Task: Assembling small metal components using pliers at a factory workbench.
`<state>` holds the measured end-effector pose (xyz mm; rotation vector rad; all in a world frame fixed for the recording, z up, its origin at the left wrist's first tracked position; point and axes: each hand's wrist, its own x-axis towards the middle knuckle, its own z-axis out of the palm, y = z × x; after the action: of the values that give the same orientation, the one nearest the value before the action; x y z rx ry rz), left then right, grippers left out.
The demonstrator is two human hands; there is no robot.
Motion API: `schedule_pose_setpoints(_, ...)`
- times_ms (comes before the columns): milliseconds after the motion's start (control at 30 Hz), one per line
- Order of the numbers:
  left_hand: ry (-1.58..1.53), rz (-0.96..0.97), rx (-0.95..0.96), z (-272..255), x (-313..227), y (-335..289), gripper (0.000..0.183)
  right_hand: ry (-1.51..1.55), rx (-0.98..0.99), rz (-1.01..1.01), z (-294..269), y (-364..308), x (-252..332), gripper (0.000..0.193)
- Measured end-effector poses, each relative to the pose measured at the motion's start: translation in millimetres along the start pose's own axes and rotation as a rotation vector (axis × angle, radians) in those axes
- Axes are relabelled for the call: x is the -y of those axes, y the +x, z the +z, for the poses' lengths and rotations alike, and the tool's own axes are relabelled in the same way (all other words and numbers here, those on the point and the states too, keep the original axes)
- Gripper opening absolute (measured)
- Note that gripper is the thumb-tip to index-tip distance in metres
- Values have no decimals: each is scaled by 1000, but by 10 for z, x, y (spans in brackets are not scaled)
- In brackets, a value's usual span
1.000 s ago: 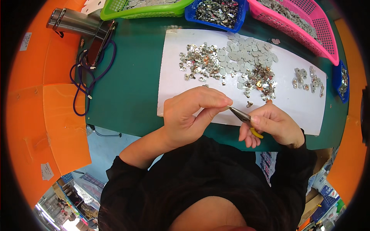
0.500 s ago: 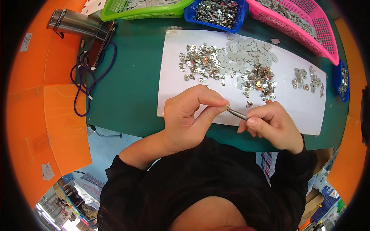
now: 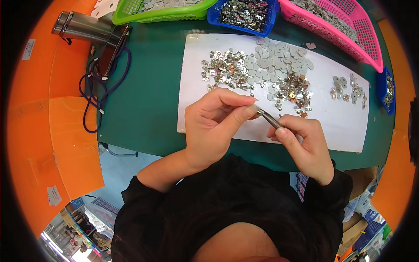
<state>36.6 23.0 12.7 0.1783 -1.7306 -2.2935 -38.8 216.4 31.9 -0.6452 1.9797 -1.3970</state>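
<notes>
Pinching a small piece [image 3: 258, 108], the left hand [image 3: 214, 126] has thumb and forefinger together; the piece sits at their tips and is mostly hidden, so its shape cannot be told. The right hand [image 3: 307, 146] is closed around metal pliers [image 3: 273, 121], to the right of the left hand. The narrow nose of the pliers points far and left and reaches the piece; whether it grips the piece, one cannot tell.

Both sets of fingertips are above the white board [image 3: 192, 74], while the right wrist is on the near side of the board's near edge. Just far of the fingertips lie a heap of shiny metal parts [image 3: 228, 67], a spread of grey flat pieces [image 3: 283, 59] and a darker metal heap [image 3: 294, 89]. Toward the right, an open stretch of board lies between this darker heap and a small group of parts [image 3: 349, 89]. On the left, the green table [image 3: 148, 87] gives wide room between the board's edge and a purple cord [image 3: 107, 91]. At the far edge, a green basket [image 3: 159, 17], a blue tray [image 3: 269, 27] and a pink basket [image 3: 355, 51] limit the space.
</notes>
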Motion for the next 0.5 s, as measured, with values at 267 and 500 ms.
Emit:
schedule_pose_setpoints(267,-13,62,-31,39,41,-24,14,-85,-31,-4,-4,-5,49,23)
schedule_pose_setpoints(500,38,79,-56,63,37,-28,14,-148,-27,-6,-8,-3,89,22)
